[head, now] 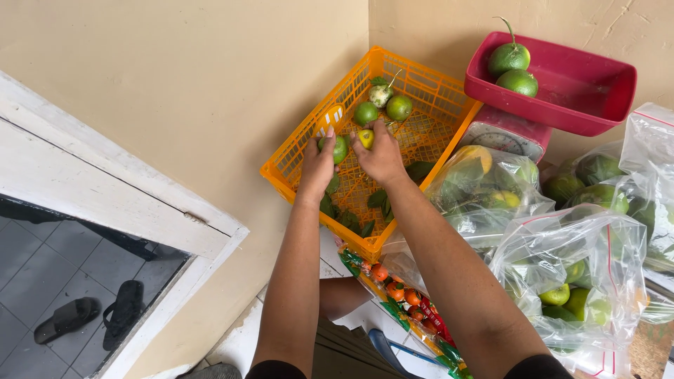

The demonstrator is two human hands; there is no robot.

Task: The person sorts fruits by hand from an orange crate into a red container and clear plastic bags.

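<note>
Reaching into orange crate (421,77): left hand (317,165) cupping green lime (339,149) near crate's front wall, right hand (381,156) pinching yellowish lime (365,138) just beside; loose limes (366,113) lie beyond both, right hand nearer

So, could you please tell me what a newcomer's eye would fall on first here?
The bright orange basket against the wall stands out first, with the left hand on a green fruit and the right hand on a yellowish fruit. To the right, a red scale tray holds two green citrus, above clear bags of fruit.
</note>
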